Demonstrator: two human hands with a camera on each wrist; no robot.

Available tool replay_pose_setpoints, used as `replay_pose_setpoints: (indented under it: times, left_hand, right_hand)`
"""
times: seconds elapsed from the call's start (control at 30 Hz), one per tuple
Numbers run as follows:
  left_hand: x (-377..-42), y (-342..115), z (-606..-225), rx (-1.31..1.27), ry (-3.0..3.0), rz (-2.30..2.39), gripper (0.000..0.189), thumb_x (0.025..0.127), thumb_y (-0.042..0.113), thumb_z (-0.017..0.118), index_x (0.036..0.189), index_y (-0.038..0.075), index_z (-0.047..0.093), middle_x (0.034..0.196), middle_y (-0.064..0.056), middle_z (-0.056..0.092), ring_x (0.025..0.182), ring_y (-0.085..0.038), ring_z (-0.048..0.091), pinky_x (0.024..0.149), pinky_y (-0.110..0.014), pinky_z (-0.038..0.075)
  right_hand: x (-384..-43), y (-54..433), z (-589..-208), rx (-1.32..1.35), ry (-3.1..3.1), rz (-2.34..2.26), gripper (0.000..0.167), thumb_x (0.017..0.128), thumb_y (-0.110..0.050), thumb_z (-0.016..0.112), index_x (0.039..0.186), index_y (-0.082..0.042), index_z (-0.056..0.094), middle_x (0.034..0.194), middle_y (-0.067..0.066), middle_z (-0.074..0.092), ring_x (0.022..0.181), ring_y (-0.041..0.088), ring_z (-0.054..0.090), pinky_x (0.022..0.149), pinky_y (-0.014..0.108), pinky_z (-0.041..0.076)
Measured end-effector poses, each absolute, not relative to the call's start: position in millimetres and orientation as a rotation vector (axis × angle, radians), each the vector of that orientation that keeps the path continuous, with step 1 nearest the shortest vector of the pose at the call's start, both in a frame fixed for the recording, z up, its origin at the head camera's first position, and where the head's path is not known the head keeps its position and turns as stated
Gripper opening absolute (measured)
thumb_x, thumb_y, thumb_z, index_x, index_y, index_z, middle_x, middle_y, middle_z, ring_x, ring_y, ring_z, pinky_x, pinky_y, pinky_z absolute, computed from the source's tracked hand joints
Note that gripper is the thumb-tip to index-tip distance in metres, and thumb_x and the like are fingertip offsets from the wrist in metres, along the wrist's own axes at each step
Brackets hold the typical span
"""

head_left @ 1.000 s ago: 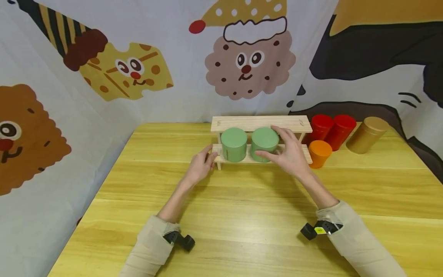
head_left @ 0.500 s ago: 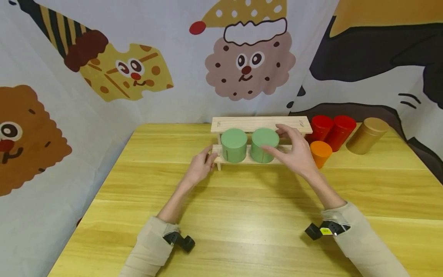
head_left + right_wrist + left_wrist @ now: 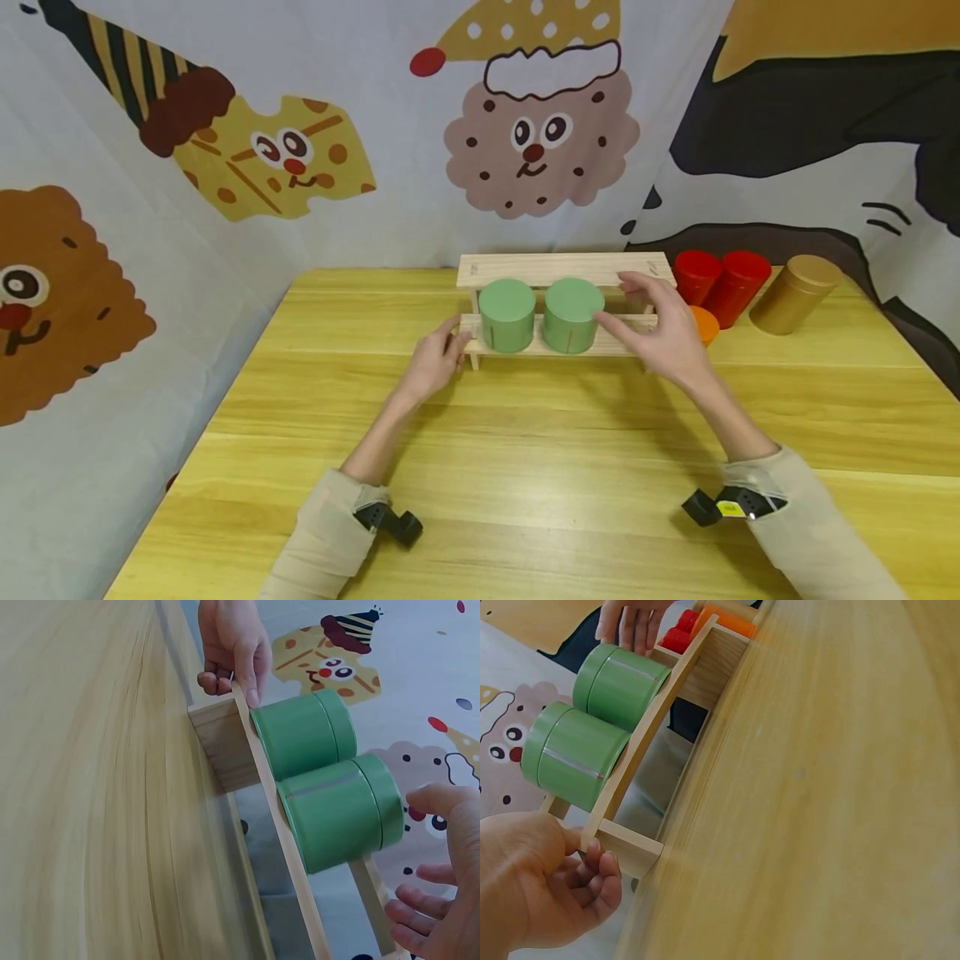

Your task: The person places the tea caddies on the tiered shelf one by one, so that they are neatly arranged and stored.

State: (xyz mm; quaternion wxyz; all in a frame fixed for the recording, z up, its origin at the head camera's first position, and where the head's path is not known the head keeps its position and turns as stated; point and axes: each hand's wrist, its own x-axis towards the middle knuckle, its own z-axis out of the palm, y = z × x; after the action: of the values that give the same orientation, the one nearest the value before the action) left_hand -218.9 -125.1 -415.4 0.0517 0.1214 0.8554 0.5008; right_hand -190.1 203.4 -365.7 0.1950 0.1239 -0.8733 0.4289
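Two green lidded tins, the left one (image 3: 507, 317) and the right one (image 3: 572, 317), stand upright side by side on the lower step of a two-tier wooden rack (image 3: 562, 267). At the rack's left end my left hand (image 3: 432, 362) grips the lower board, thumb on top and fingers curled beneath, as the left wrist view shows. My right hand (image 3: 667, 342) is just right of the right tin, thumb and fingers spread. In the right wrist view a gap separates the right fingers (image 3: 424, 904) from that tin, and they hold nothing.
Right of the rack, on the wooden table (image 3: 480, 475), stand two red tins (image 3: 696, 275) (image 3: 742, 287) and a gold tin (image 3: 795, 293). An orange tin (image 3: 705, 323) is partly hidden behind my right hand. A cartoon-printed cloth (image 3: 397, 167) hangs behind the table.
My right hand has let go of the right green tin and moved away to the right. The tins stay in place, and my left hand keeps its grip on the rack.
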Motion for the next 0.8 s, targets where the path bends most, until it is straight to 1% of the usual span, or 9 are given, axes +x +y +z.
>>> replay_pose_setpoints:
  times: [0.1, 0.2, 0.27, 0.33, 0.47, 0.53, 0.57, 0.7, 0.8]
  left_hand:
    - [-219, -126, -415, 0.369, 2.602, 1.526, 0.056, 0.11, 0.022, 0.047, 0.155, -0.007, 0.029, 0.082, -0.017, 0.063, 0.068, -0.026, 0.059, 0.051, -0.021, 0.041]
    - [-218, -126, -415, 0.371, 2.607, 1.522, 0.056, 0.11, 0.023, 0.047, 0.155, -0.006, 0.03, 0.081, -0.017, 0.062, 0.068, -0.027, 0.059, 0.051, -0.021, 0.04]
    - [-218, -126, -414, 0.372, 2.611, 1.518, 0.056, 0.11, 0.023, 0.047, 0.155, -0.006, 0.03, 0.081, -0.017, 0.062, 0.068, -0.027, 0.059, 0.051, -0.021, 0.04]
    - [-218, -126, -414, 0.37, 2.614, 1.515, 0.056, 0.11, 0.024, 0.047, 0.155, -0.006, 0.03, 0.081, -0.017, 0.062, 0.068, -0.027, 0.059, 0.051, -0.021, 0.04]
    - [-218, -126, -414, 0.371, 2.618, 1.512, 0.056, 0.11, 0.023, 0.047, 0.154, -0.006, 0.031, 0.081, -0.017, 0.062, 0.067, -0.026, 0.059, 0.051, -0.021, 0.039]
    - [-218, -126, -414, 0.369, 2.619, 1.512, 0.056, 0.11, 0.023, 0.047, 0.154, -0.006, 0.031, 0.08, -0.017, 0.062, 0.066, -0.026, 0.059, 0.05, -0.021, 0.039]
    - [-218, -126, -415, 0.37, 2.618, 1.513, 0.056, 0.11, 0.023, 0.047, 0.154, -0.007, 0.031, 0.08, -0.017, 0.062, 0.066, -0.026, 0.059, 0.05, -0.021, 0.039]
    - [-218, -125, -415, 0.37, 2.614, 1.524, 0.056, 0.11, 0.023, 0.047, 0.154, -0.006, 0.031, 0.08, -0.017, 0.062, 0.066, -0.027, 0.059, 0.049, -0.021, 0.04]
    - [-218, -125, -415, 0.363, 2.604, 1.538, 0.056, 0.11, 0.022, 0.048, 0.154, -0.006, 0.03, 0.081, -0.018, 0.063, 0.067, -0.026, 0.059, 0.049, -0.02, 0.04]
  right_hand:
    - [-189, 210, -367, 0.351, -2.432, 1.173, 0.059, 0.087, -0.023, 0.081, 0.138, -0.003, 0.058, 0.123, 0.016, 0.061, 0.11, 0.029, 0.056, 0.092, 0.032, 0.039]
    - [-187, 217, -368, 0.347, -2.424, 1.169, 0.058, 0.087, -0.021, 0.08, 0.137, -0.003, 0.058, 0.122, 0.015, 0.061, 0.112, 0.03, 0.056, 0.092, 0.018, 0.037]
    - [-185, 221, -369, 0.341, -2.428, 1.167, 0.058, 0.088, -0.021, 0.08, 0.138, -0.003, 0.058, 0.123, 0.014, 0.061, 0.112, 0.031, 0.055, 0.092, 0.013, 0.035]
    - [-184, 224, -369, 0.339, -2.436, 1.16, 0.058, 0.088, -0.022, 0.079, 0.139, -0.004, 0.057, 0.124, 0.013, 0.06, 0.113, 0.032, 0.055, 0.094, 0.014, 0.035]
    - [-182, 231, -370, 0.332, -2.455, 1.134, 0.058, 0.088, -0.022, 0.079, 0.14, -0.007, 0.057, 0.125, 0.013, 0.059, 0.114, 0.03, 0.054, 0.099, 0.027, 0.038]
    - [-182, 234, -371, 0.328, -2.46, 1.127, 0.058, 0.089, -0.023, 0.079, 0.14, -0.007, 0.057, 0.126, 0.014, 0.059, 0.115, 0.03, 0.053, 0.099, 0.029, 0.039]
    - [-181, 236, -371, 0.325, -2.461, 1.128, 0.057, 0.089, -0.022, 0.079, 0.14, -0.007, 0.057, 0.126, 0.014, 0.059, 0.116, 0.029, 0.053, 0.1, 0.029, 0.038]
    - [-179, 244, -373, 0.317, -2.459, 1.118, 0.057, 0.089, -0.022, 0.079, 0.139, -0.005, 0.058, 0.127, 0.015, 0.059, 0.115, 0.03, 0.052, 0.098, 0.019, 0.036]
    - [-178, 250, -374, 0.302, -2.471, 1.102, 0.058, 0.089, -0.023, 0.079, 0.138, -0.003, 0.057, 0.127, 0.016, 0.059, 0.116, 0.032, 0.052, 0.099, 0.022, 0.036]
